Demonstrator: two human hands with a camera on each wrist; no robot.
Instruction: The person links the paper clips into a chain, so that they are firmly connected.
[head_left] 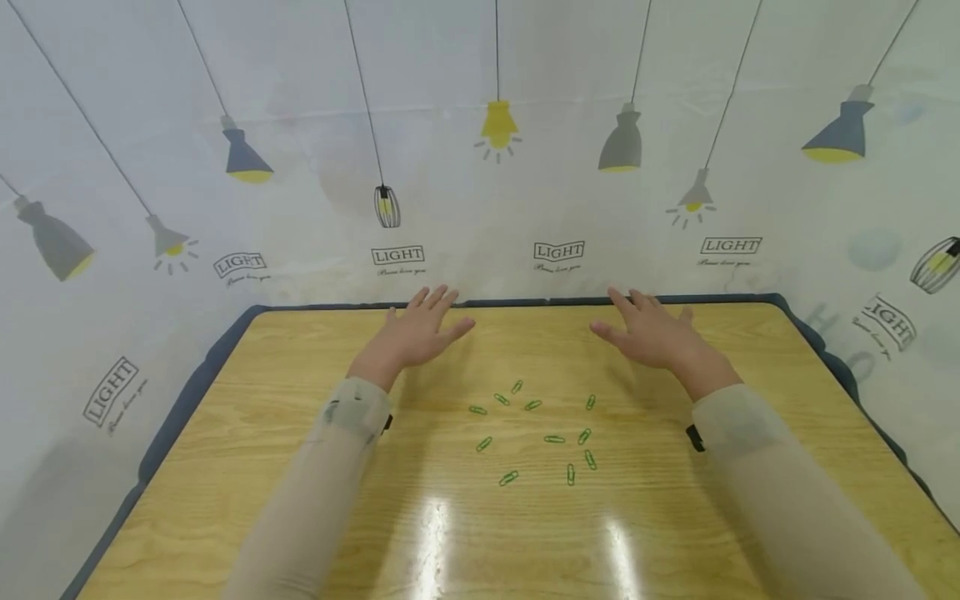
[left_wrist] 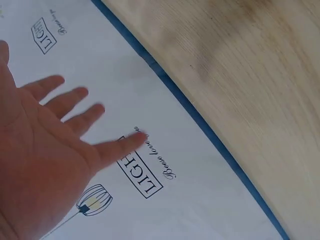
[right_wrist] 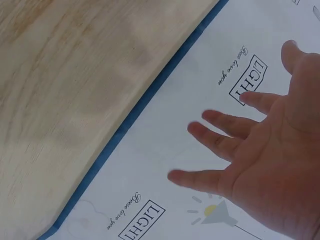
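Several green paper clips [head_left: 554,439] lie scattered over the middle of the wooden table [head_left: 300,433], between the two forearms. My left hand [head_left: 420,329] is stretched out near the table's far edge, fingers spread, holding nothing. To its right, my right hand [head_left: 648,329] reaches forward in the same way, its fingers apart and nothing in it. In the left wrist view the left hand [left_wrist: 47,145] shows its bare palm. The right hand's palm [right_wrist: 280,155] is likewise bare in the right wrist view. Both hands are beyond the paper clips, which neither wrist view shows.
A dark blue edge strip [head_left: 525,302] runs along the table's rim. Behind and at both sides hangs a white sheet [head_left: 442,167] printed with lamps and the word LIGHT. Light glares off the near part of the tabletop.
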